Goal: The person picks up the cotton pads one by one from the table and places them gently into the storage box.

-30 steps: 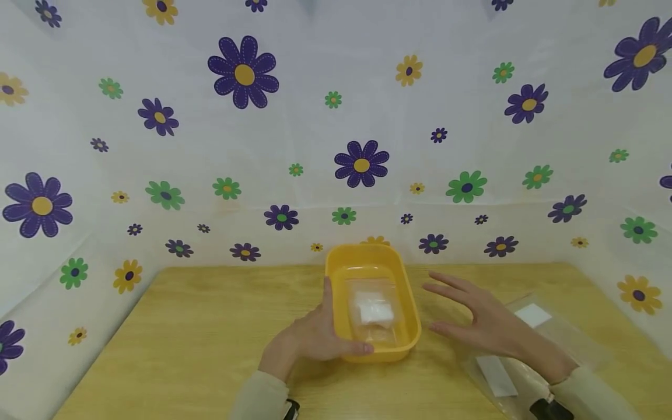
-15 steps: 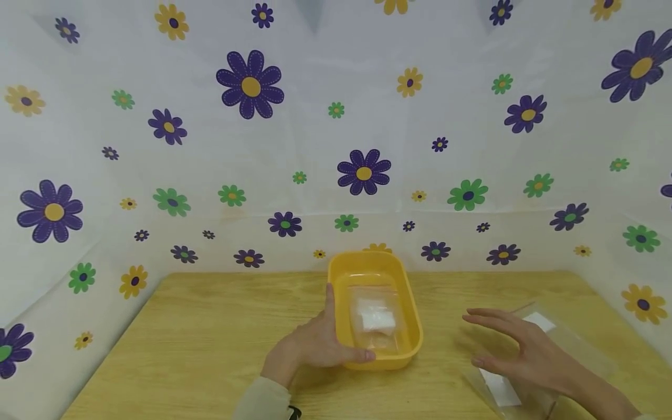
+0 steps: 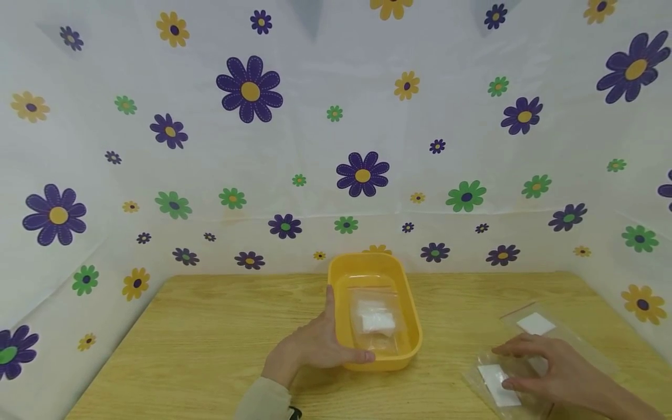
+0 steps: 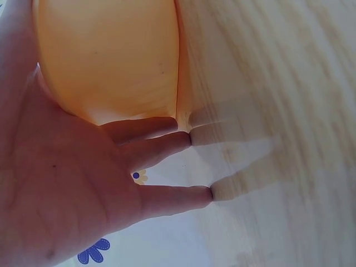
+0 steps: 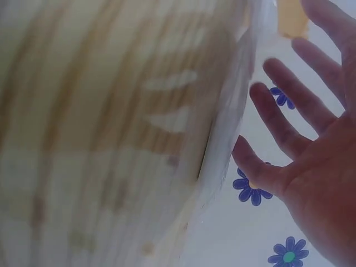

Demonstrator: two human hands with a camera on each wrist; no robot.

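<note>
My left hand [image 3: 307, 348] rests against the near left corner of a yellow plastic tub [image 3: 385, 364], thumb along the near side. In the left wrist view its fingers [image 4: 158, 149] are straight, some tips down at the table beside the tub wall. Inside the tub lies a clear zip bag [image 3: 377, 319] with something white in it. My right hand [image 3: 569, 373] hovers low over a clear bag with a white patch [image 3: 499, 385], fingers apart and loosely bent. In the right wrist view nothing sits between its fingers; contact with the bag is unclear.
Another clear bag with a white patch [image 3: 535, 322] lies just behind, partly covered by the right hand. The wooden table [image 3: 210, 338] meets a flower-printed white sheet [image 3: 294, 140] at the back and sides.
My right hand has moved right and toward me, from beside the tub to over the clear bags. The left hand stays at the tub. The head view has tilted slightly.
</note>
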